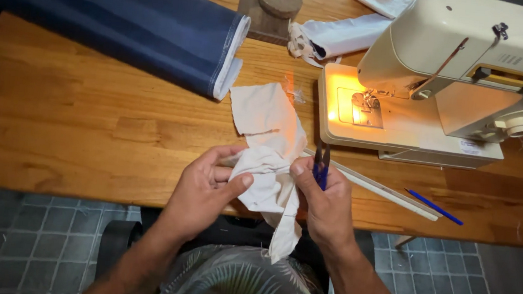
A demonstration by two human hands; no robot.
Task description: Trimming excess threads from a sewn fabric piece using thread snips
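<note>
Working at the edge of a wooden counter (55, 123), the person holds a cream cloth piece (266, 160) over the lap, one end lying on the wood, the other hanging below the hands. Behind it: a cream sewing machine (464, 70) with its lamp lit, well right of a dark blue fabric bolt (115, 17). A pale ruler (384, 188) and a blue pen (434, 206) lie to the right, near the counter's front edge.

Left hand (204, 189): palm turned inward, fingers curled, thumb pressing the bunched cloth from the front. Grasping firmly.

Right hand (326, 200): thumb pinching the cloth's right side, the remaining fingers clenched around small blue-handled snips (321, 165), blades pointing up and away from the body, apparently closed.

Judgement on doing it well: keep the cloth taut between the two thumbs so the seam or thread sits flat and visible; bring the snip tips in shallow, cutting thread only, not weave. Blade points stay clear of the left thumb. The exact spot being worked is hidden in the folds.
</note>
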